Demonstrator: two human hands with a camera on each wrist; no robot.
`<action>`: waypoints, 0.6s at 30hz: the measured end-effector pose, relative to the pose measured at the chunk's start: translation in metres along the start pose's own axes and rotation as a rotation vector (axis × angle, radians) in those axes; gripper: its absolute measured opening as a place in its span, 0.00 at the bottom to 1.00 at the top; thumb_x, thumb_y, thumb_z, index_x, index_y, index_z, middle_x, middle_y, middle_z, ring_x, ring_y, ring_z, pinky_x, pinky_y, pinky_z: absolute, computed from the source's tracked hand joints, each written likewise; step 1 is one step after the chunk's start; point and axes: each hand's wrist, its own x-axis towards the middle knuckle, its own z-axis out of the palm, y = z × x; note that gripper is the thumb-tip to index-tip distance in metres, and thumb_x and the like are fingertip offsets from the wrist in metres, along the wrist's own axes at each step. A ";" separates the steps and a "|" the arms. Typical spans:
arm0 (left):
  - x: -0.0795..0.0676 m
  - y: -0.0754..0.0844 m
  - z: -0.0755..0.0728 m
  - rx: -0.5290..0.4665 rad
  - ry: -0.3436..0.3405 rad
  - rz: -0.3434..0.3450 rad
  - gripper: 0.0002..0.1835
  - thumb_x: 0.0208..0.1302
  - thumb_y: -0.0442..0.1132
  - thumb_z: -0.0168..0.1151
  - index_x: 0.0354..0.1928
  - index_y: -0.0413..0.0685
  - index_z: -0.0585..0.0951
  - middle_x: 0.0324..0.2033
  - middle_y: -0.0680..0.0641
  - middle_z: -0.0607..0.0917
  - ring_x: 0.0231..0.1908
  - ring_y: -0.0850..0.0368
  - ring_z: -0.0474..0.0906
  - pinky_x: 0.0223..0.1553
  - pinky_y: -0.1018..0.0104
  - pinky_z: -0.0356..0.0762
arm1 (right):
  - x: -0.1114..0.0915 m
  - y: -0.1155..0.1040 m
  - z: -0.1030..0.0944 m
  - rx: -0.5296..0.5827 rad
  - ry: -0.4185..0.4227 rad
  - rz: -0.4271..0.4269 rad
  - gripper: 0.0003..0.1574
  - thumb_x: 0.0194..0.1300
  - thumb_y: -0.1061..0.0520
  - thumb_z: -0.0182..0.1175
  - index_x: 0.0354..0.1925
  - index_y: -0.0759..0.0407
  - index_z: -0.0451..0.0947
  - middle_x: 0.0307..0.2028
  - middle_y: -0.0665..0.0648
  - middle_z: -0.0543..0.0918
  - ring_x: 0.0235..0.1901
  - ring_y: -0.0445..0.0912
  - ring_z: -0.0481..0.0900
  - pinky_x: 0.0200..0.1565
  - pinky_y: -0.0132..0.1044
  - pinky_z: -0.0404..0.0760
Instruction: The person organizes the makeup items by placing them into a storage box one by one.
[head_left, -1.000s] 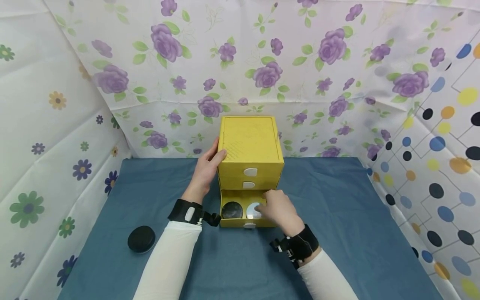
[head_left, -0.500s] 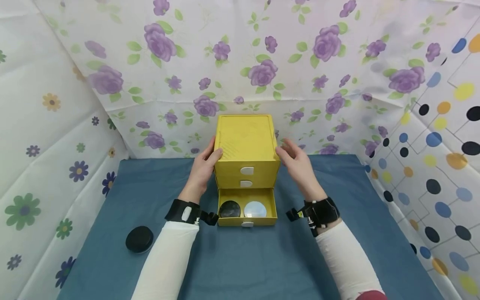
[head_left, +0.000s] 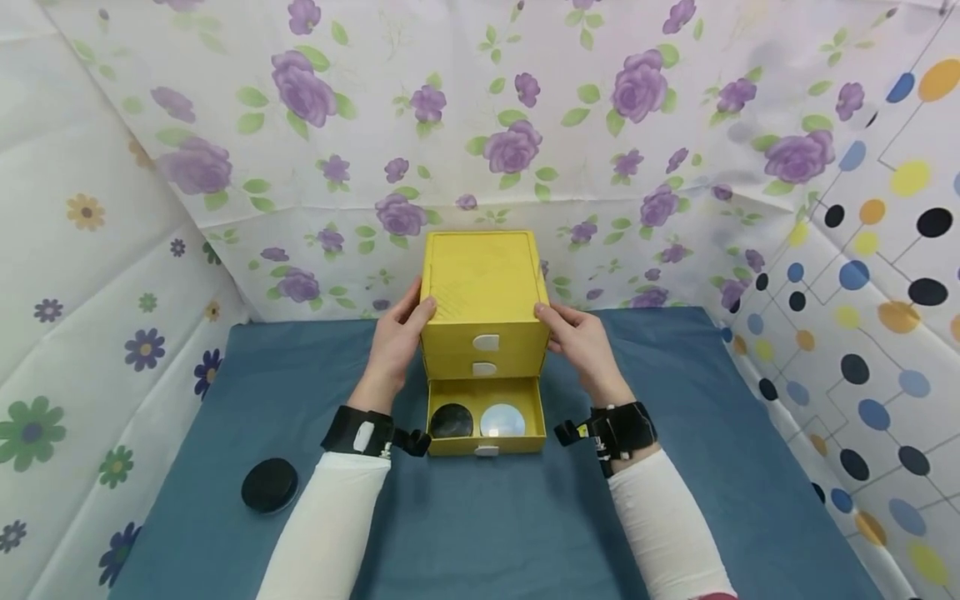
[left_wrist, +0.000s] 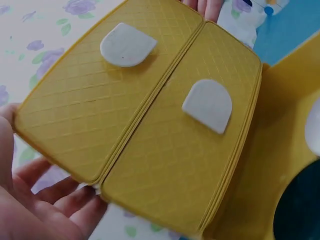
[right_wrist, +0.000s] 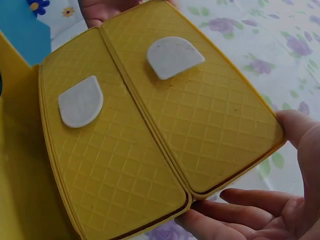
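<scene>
A yellow drawer box (head_left: 483,275) with white pull tabs stands at the back of the table. Its bottom drawer (head_left: 486,392) is pulled out and holds a black disc (head_left: 452,421) and a pale, shiny round disc (head_left: 502,421). My left hand (head_left: 393,346) grips the box's left side, thumb at the upper front corner and fingers along the side. On the opposite side, my right hand (head_left: 583,342) holds the box in the same way, its thumb (right_wrist: 295,125) at the upper corner. The two upper drawer fronts (left_wrist: 165,125) are closed.
A black round disc (head_left: 270,485) lies on the blue cloth (head_left: 480,533) at the left. Behind the box hangs a floral cloth (head_left: 420,150). Patterned cloth walls (head_left: 855,367) flank the table on both sides.
My right hand has left the open drawer and come up to the box's right side, where it now holds on. My left hand keeps its place, and the pale disc is fully uncovered.
</scene>
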 end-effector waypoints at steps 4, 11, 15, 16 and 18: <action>-0.012 -0.006 -0.018 0.082 0.015 -0.012 0.36 0.69 0.64 0.55 0.75 0.64 0.63 0.72 0.51 0.65 0.65 0.56 0.65 0.65 0.49 0.68 | 0.001 0.000 0.001 0.007 0.017 0.003 0.53 0.57 0.26 0.64 0.70 0.54 0.69 0.66 0.58 0.72 0.57 0.48 0.76 0.58 0.47 0.78; -0.071 -0.025 -0.090 0.437 0.021 -0.097 0.39 0.67 0.68 0.55 0.74 0.59 0.65 0.66 0.45 0.73 0.60 0.50 0.72 0.59 0.45 0.74 | -0.002 0.001 0.000 0.027 0.049 0.011 0.53 0.56 0.26 0.65 0.68 0.54 0.71 0.64 0.56 0.75 0.58 0.45 0.75 0.57 0.45 0.79; -0.112 -0.040 -0.135 0.728 0.039 -0.174 0.40 0.69 0.65 0.54 0.75 0.51 0.63 0.64 0.36 0.74 0.59 0.40 0.72 0.54 0.38 0.75 | -0.003 0.000 0.002 0.033 0.045 0.012 0.53 0.56 0.26 0.64 0.69 0.54 0.70 0.65 0.56 0.74 0.59 0.45 0.74 0.58 0.45 0.78; -0.121 -0.043 -0.145 0.798 0.043 -0.206 0.40 0.70 0.64 0.54 0.75 0.50 0.62 0.64 0.34 0.73 0.59 0.38 0.71 0.52 0.36 0.75 | -0.002 0.000 0.002 0.036 0.046 0.014 0.53 0.56 0.26 0.64 0.69 0.54 0.70 0.65 0.56 0.74 0.59 0.45 0.74 0.57 0.45 0.78; -0.136 -0.050 -0.161 0.915 0.037 -0.271 0.42 0.70 0.62 0.56 0.76 0.44 0.61 0.64 0.28 0.71 0.58 0.32 0.70 0.50 0.34 0.75 | -0.002 -0.001 0.003 0.037 0.044 0.018 0.53 0.55 0.25 0.64 0.68 0.54 0.71 0.65 0.56 0.73 0.58 0.45 0.74 0.57 0.45 0.78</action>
